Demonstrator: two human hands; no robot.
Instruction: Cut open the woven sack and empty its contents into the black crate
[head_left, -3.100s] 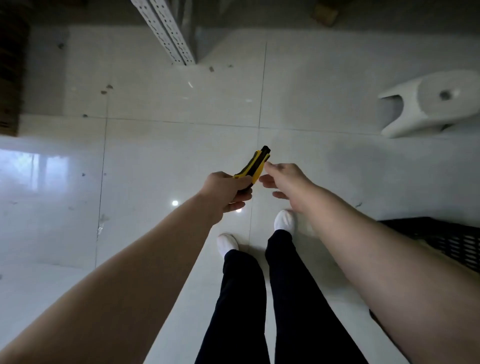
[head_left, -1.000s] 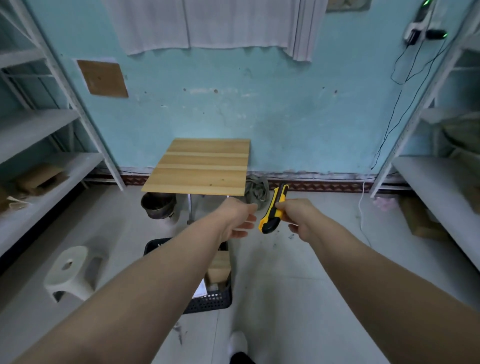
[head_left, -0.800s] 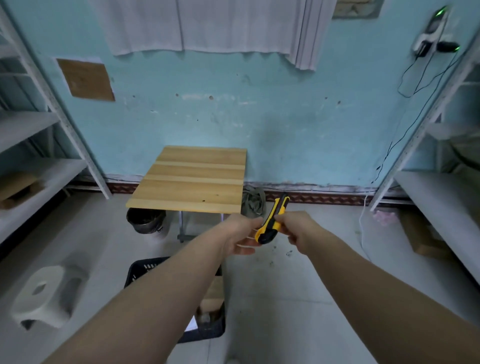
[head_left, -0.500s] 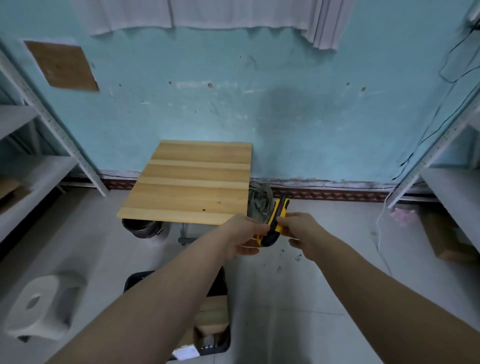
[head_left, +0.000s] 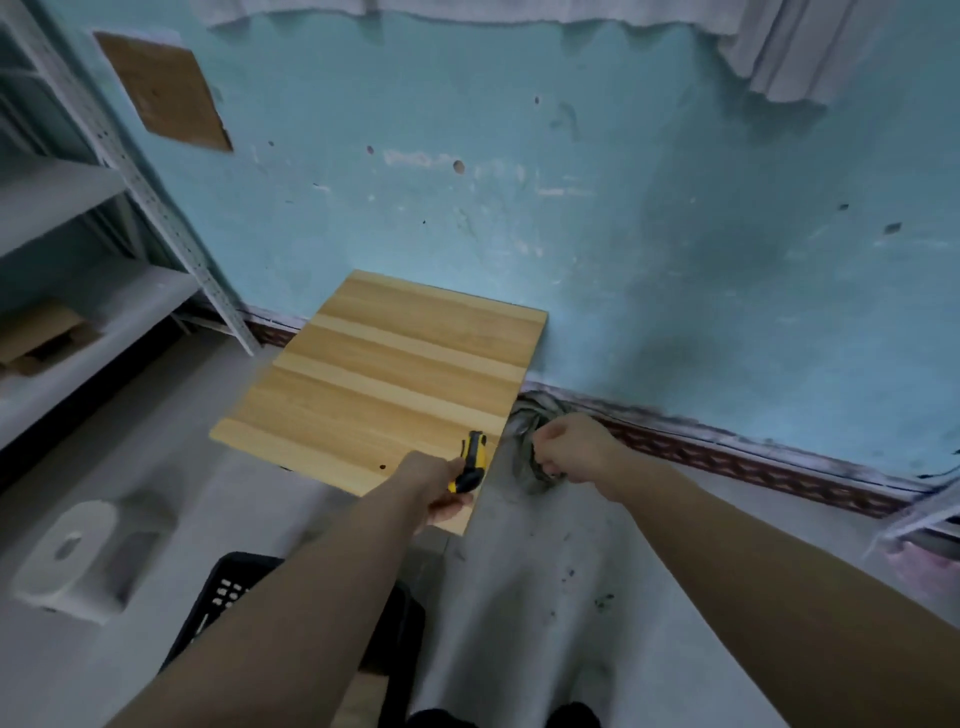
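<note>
Sack (head_left: 524, 452) beside fisted right hand (head_left: 569, 449).

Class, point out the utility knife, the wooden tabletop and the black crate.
utility knife (head_left: 471, 460), head view, yellow body above the left hand.
wooden tabletop (head_left: 384, 374), head view, bare middle.
black crate (head_left: 223, 595), head view, slotted left wall.

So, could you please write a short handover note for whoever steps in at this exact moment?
Left hand: closed around the yellow utility knife, over the near right corner of the wooden table.
Right hand: curled at the grey woven sack on the floor by the wall; grip unclear.
Black crate: on the floor under the left arm.
Done: knife in hand.
Left: cut the sack, empty it into the crate.
</note>
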